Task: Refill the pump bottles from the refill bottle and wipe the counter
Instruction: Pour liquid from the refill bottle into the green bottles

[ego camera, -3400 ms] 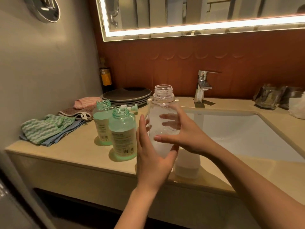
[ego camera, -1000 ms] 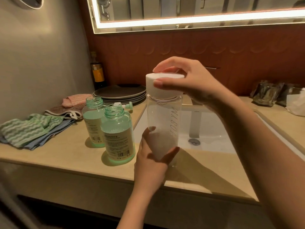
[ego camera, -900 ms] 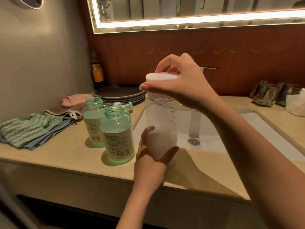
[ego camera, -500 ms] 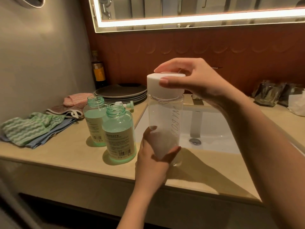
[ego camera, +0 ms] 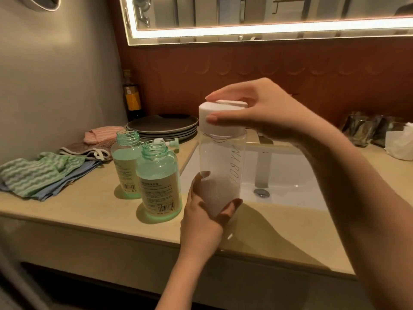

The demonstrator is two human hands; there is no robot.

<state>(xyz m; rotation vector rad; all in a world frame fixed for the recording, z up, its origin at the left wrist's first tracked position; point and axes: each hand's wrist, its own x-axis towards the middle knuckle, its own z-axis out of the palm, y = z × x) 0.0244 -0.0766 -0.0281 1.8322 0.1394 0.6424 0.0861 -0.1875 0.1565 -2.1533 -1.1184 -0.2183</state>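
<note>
A clear refill bottle [ego camera: 221, 162] is held upright above the counter's front edge. My left hand [ego camera: 201, 218] grips its lower part from below. My right hand [ego camera: 263, 110] grips the white cap [ego camera: 220, 124] that sits on the bottle's neck, fingers curled round its rim. Two green pump bottles stand open, pumps off, just left of it: the near one [ego camera: 158, 182] and the far one [ego camera: 125, 164], both holding pale green liquid. A pump head [ego camera: 172, 143] lies behind them. Striped cloths [ego camera: 38, 173] lie on the counter at the left.
The beige counter [ego camera: 89, 211] meets a wall on the left. A white sink [ego camera: 286, 182] lies behind the refill bottle. Stacked grey plates [ego camera: 163, 126] and a dark bottle [ego camera: 131, 97] stand at the back left. Foil packets [ego camera: 362, 128] and a tissue [ego camera: 400, 144] sit at the back right.
The white cap came up from the counter onto the open refill bottle. Over the last second my right hand has kept turning round the cap; my left hand still holds the bottle.
</note>
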